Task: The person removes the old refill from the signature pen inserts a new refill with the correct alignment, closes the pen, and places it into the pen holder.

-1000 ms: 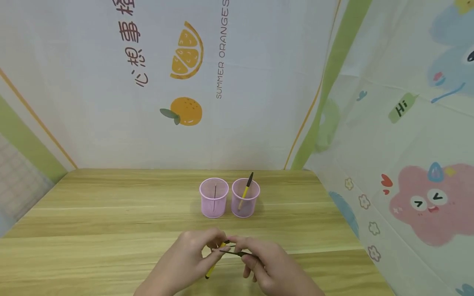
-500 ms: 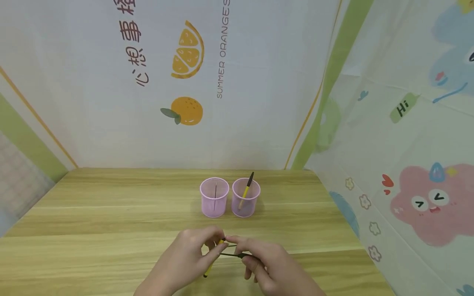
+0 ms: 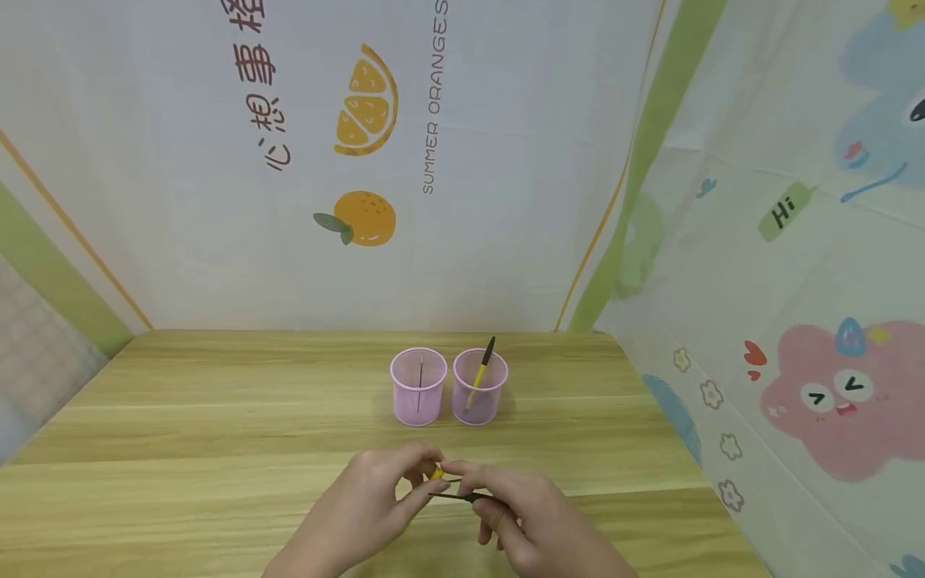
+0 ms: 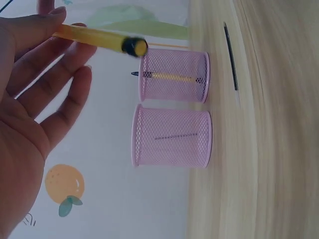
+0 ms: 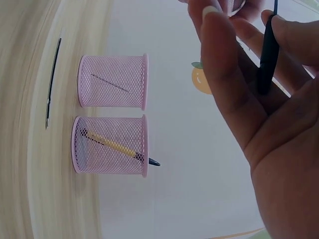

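My left hand (image 3: 372, 498) pinches a yellow pen barrel (image 4: 94, 36) between thumb and fingers. One end of the barrel, dark-rimmed, faces the left wrist camera. Close beside it, my right hand (image 3: 531, 514) grips a black pen part (image 5: 269, 57) from which a thin dark rod, like a refill, sticks out toward the left fingers. My right index fingertip reaches the barrel's upper end in the head view; whether they touch I cannot tell. On the table lies a loose pen refill (image 4: 231, 57), mostly hidden by the hands in the head view.
Two pink mesh cups (image 3: 417, 405) stand side by side beyond the hands. The left one holds a thin dark refill (image 3: 421, 385); in the right one leans a yellow and black pen (image 3: 479, 373). Printed cloth (image 3: 506, 241) hangs behind the wooden table (image 3: 217, 425).
The yellow barrel has turned in my left fingers: its lower end, seen below the thumb before, is now hidden in the head view. My right hand has barely moved.
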